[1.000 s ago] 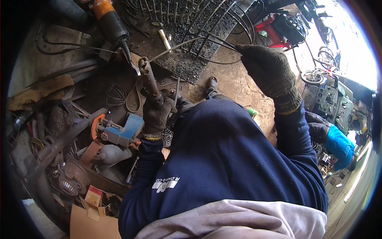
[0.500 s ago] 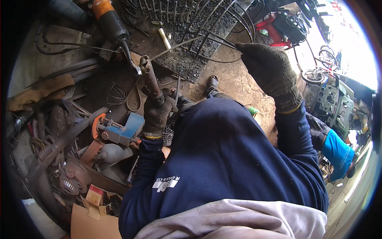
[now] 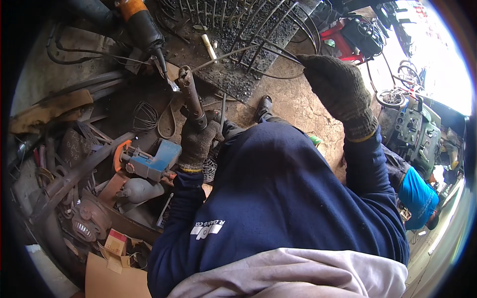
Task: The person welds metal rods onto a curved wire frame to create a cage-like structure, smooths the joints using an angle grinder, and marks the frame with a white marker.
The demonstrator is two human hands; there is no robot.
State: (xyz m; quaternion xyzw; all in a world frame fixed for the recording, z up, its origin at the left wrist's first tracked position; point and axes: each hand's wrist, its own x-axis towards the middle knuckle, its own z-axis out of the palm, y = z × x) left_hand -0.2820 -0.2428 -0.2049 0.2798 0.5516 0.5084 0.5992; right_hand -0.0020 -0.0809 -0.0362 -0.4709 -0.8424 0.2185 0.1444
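Note:
Knitted work gloves cover both my hands. My left hand (image 3: 197, 141) is closed around a rusty, tube-shaped welding electrode holder (image 3: 190, 97), its top end pointing away from me. From near its tip a thin rod (image 3: 223, 56) runs right toward a frame of bent dark metal bars (image 3: 256, 37); whether it touches them I cannot tell. My right hand (image 3: 338, 89) is closed at the near right end of this frame, gripping a bar; its fingertips are mostly hidden by the glove. The frame lies on a dark, grit-covered plate (image 3: 231, 82).
Left of the plate lies an orange and black angle grinder (image 3: 141, 30) with a cord. A blue machine part (image 3: 164, 156), scrap metal (image 3: 89, 218) and a cardboard box (image 3: 117, 278) crowd my left. A red stool (image 3: 343, 42), a green machine (image 3: 417, 131) and a bent-over person (image 3: 417, 196) are on the right.
The view has shifted slightly. Both hands keep their grips, and the right hand appears slightly further right. The person at the right has shifted a little.

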